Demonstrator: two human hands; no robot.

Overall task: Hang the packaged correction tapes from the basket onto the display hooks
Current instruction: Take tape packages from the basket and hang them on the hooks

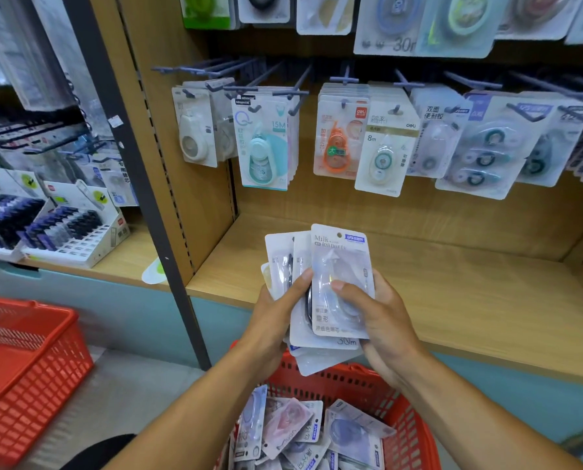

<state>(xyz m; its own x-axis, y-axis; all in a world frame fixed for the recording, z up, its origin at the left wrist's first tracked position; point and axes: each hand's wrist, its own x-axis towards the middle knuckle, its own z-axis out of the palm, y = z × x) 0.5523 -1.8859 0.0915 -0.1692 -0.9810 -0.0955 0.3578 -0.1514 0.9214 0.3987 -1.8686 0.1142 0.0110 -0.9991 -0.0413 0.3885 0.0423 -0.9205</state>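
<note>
My left hand (276, 310) grips a fanned stack of packaged correction tapes (298, 300) above the red basket (409, 422). My right hand (375, 313) pinches the front pack (342, 266), a white card printed "Milk tea party", thumb on its clear blister. More packs (303, 432) lie loose in the basket below my arms. Grey display hooks (297, 86) stick out of the wooden back panel above, most carrying hanging packs such as a teal one (264, 150) and an orange one (337, 144).
A bare wooden shelf (453, 286) runs under the hooks. A second red basket (29, 361) stands on the floor at left. Beyond a dark upright post (141, 157), the left bay holds boxes of pens (63, 228).
</note>
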